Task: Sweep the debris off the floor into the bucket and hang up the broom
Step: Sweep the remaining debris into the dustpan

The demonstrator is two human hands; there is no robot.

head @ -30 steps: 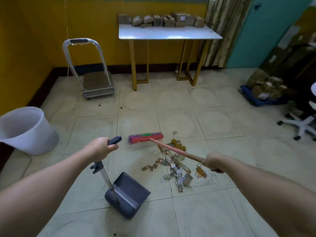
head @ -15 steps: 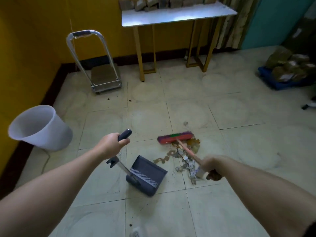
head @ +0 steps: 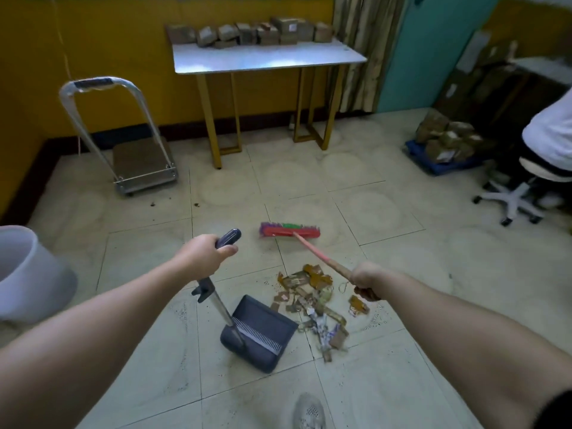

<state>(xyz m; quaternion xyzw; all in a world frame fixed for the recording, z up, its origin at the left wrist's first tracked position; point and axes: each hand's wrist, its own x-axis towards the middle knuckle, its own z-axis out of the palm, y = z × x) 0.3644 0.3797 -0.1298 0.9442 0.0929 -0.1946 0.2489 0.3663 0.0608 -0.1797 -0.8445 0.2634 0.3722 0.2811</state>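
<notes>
My left hand (head: 204,254) grips the dark handle of a long-handled dustpan (head: 259,332), whose blue-grey pan rests on the tiled floor with its mouth toward the debris. My right hand (head: 365,278) holds the pink stick of a broom (head: 290,231); its red head with coloured bristles lies on the floor beyond the pile. The debris (head: 312,300), scraps of brown tape, paper and cardboard, lies between the pan and the broom head, touching the pan's right edge. A white bucket (head: 26,274) stands at the far left.
A platform trolley (head: 139,159) stands by the yellow wall. A white table (head: 266,58) carries several brown parcels. At the right are a blue pallet with parcels (head: 445,150) and a person on a swivel chair (head: 526,193). My shoe (head: 309,411) shows at the bottom.
The broom head has moved away from me, past the debris, after a pull toward the pan. The view has tilted up. The dustpan stays beside the pile.
</notes>
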